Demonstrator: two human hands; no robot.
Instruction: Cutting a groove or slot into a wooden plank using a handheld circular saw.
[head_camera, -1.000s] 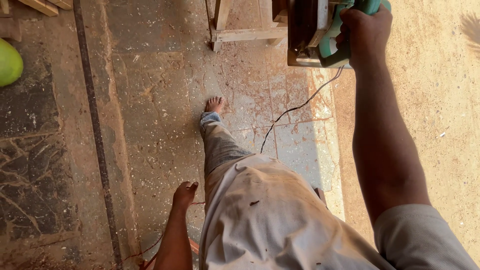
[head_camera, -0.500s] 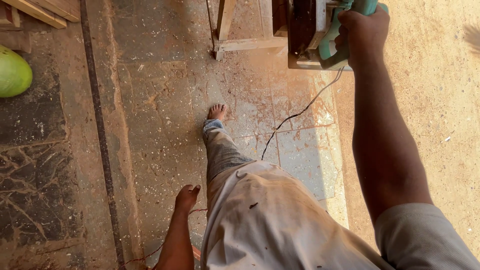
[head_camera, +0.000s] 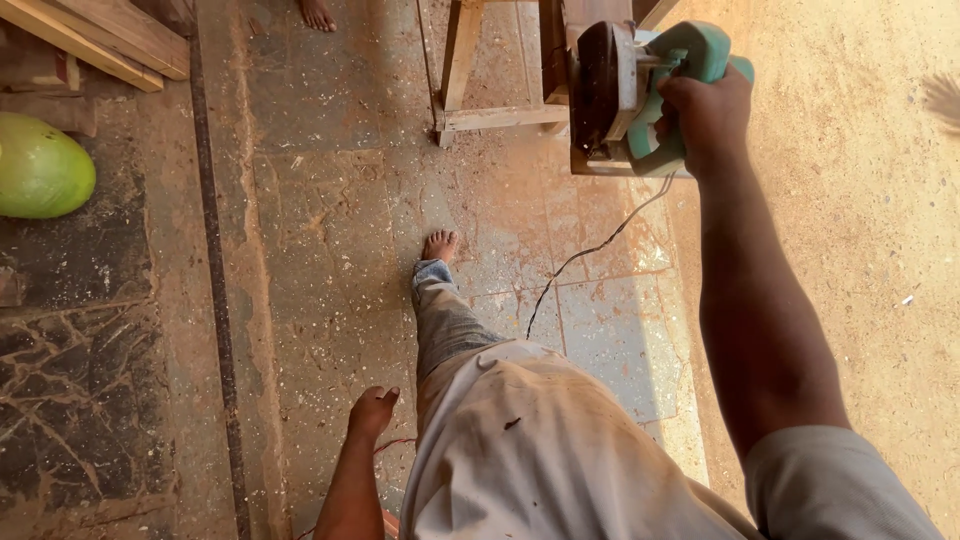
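Observation:
My right hand (head_camera: 712, 115) grips the teal handle of an electric power tool (head_camera: 625, 95), held out at arm's length above the floor. Its black cord (head_camera: 585, 255) hangs down toward my leg. My left hand (head_camera: 372, 412) hangs at my side by my hip, fingers loosely curled, holding nothing. My bare foot (head_camera: 440, 245) is stepping on the dusty tiled floor, and my grey trouser leg (head_camera: 450, 320) shows below it.
A wooden frame (head_camera: 470, 80) stands ahead just left of the tool. Wooden planks (head_camera: 95, 40) lie at top left, a green round object (head_camera: 40, 165) below them. Another person's bare foot (head_camera: 317, 14) shows at the top. Sawdust covers the sandy ground (head_camera: 860, 250) on the right.
The view has tilted so the tool, frame and green object sit lower and closer. My foot has stepped forward; the right hand keeps its grip on the tool.

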